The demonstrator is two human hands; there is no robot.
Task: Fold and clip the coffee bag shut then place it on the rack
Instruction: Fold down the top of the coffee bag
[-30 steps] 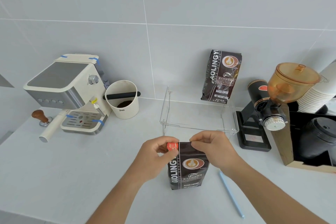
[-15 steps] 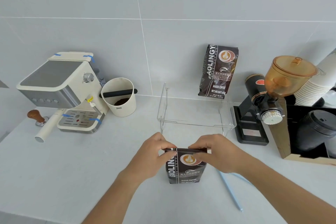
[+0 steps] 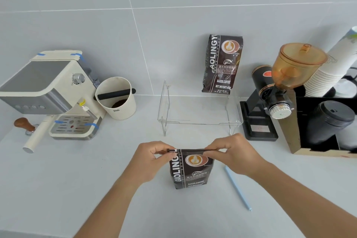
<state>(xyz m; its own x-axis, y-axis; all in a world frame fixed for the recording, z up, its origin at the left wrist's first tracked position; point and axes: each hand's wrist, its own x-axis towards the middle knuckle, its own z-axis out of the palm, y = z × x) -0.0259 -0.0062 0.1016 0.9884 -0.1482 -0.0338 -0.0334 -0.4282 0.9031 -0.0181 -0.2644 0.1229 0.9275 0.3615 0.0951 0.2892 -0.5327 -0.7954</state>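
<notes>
**Two hands pinch the top of the coffee bag**

The dark coffee bag (image 3: 190, 170) stands upright on the white counter (image 3: 77, 179), right in front of the person. Its top edge is folded down flat. The left hand (image 3: 149, 157) pinches the left corner of the fold, and the right hand (image 3: 234, 153) pinches the right corner. Both hands are closed on the bag top.

The bag looks full and a bit puffy, so it is likely a little heavy at the bottom. Its skin is shiny and thin, so it may be slippery and may crinkle. The fold will likely spring open if the fingers let go. The best place to hold it is the folded strip at the top, with the fingers kept tight until a clip is on. No clip can be seen on the bag for sure; fingers hide the corners.

A thin blue stick (image 3: 238, 188) lies on the counter just to the right of the bag. Behind the bag stands the clear rack (image 3: 199, 120), with another coffee bag (image 3: 222, 63) on it, leaning against the wall. A coffee machine (image 3: 48, 91) is far to the left and a grinder (image 3: 278, 91) is to the right.
</notes>
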